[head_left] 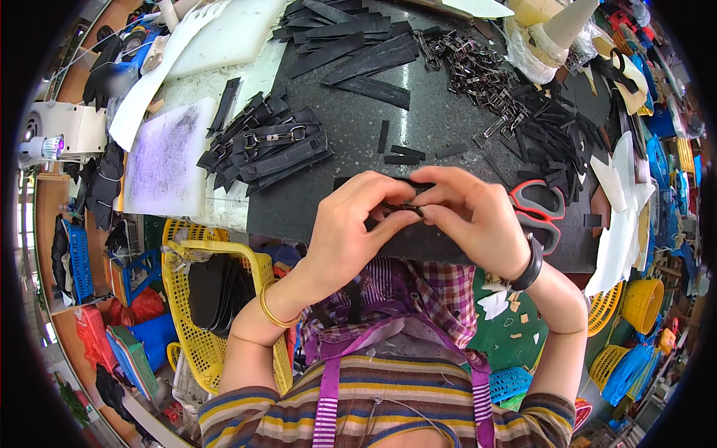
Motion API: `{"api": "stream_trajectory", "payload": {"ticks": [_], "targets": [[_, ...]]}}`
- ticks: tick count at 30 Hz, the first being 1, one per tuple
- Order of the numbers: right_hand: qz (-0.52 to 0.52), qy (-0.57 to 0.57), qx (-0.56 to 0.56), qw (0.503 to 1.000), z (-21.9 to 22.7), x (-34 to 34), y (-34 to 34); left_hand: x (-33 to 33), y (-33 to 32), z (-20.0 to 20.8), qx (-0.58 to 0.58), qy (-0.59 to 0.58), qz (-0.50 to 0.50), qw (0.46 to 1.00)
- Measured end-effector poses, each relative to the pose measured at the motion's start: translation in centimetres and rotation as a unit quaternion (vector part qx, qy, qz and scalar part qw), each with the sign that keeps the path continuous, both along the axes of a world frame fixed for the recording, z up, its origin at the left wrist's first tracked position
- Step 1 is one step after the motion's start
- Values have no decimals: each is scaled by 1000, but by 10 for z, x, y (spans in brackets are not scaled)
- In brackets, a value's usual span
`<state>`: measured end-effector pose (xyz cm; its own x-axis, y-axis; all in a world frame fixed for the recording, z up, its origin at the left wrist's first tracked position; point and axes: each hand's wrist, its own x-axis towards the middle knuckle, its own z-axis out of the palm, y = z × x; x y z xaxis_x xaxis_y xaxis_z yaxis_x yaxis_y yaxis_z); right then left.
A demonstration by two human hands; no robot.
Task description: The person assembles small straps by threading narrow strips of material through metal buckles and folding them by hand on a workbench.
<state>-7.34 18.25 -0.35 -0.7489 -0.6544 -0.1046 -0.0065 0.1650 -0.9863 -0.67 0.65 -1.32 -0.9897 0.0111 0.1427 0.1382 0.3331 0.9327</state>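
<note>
Head view: both my hands meet just above the near edge of the dark worktop [441, 127]. My left hand [347, 224] and my right hand [474, 216] are closed together, fingertips pinching a black strap piece [403, 208] with a small metal buckle between them; most of it is hidden by my fingers.

Open room is scarce. One bare patch of worktop lies just beyond my hands, near the middle, with a few short black strips [403, 153] scattered on it, about four that I can tell. The near edge runs right under my wrists.

At the left edge a heap of finished straps with buckles [265, 145] sits beside a white board [164, 157] smudged dark. Along the far edge lie long black strips [351, 45] in a loose stack, too many to count. To the far right a pile of metal buckles [474, 67] spreads toward more black cut pieces [556, 142]. One pair of red-handled scissors [538, 209] lies just beside my right hand, near the right corner.

Below the near edge, a yellow basket [194, 299] with dark soles stands to my left.
</note>
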Motion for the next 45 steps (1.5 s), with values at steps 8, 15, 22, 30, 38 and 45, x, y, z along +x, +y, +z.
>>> {"api": "stream_trajectory", "payload": {"ticks": [8, 15, 22, 30, 38, 45], "targets": [[5, 411, 174, 895, -3, -18, -2, -5, -1, -14, -125, 73, 10, 989], [34, 355, 141, 923, -13, -28, -5, -5, -6, -6, -77, 4, 21, 997], [34, 299, 77, 951, -15, -30, -7, 1, -5, 1, -56, 9, 32, 998], [1, -56, -4, 998, 28, -3, 3, 7, -1, 26, -152, 137, 38, 978], [8, 272, 27, 962, 30, -1, 4, 0, -1, 32, -137, 118, 25, 983], [30, 244, 15, 969, 31, -9, 6, -4, -4, 31, -113, 117, 15, 987]]}}
